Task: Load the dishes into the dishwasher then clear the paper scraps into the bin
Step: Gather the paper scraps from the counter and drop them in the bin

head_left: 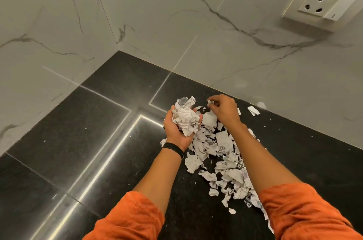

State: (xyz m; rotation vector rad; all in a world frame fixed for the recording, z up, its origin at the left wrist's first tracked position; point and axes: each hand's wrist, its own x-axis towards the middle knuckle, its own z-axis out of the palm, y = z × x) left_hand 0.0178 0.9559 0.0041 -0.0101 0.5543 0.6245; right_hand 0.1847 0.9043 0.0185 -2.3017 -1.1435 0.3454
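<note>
Paper scraps (222, 153) strewn nr counter (98, 131) back edge; left hand (173, 129) cups a wad (185, 118); right hand (225, 111) pinches one bit (209, 103) above pile.

The surface (78, 141) runs back into a corner between the left wall (49, 23) and the rear wall (196, 13). A pile (222, 159) of scraps lies on it, right of centre. Over the pile's far end the left hand (176, 129) holds a wad (185, 115). The right hand (224, 111), just right of it, pinches a scrap (210, 103). A stray piece (253, 110) lies further right, near the rear wall, which carries a socket (322, 2) high up.
</note>
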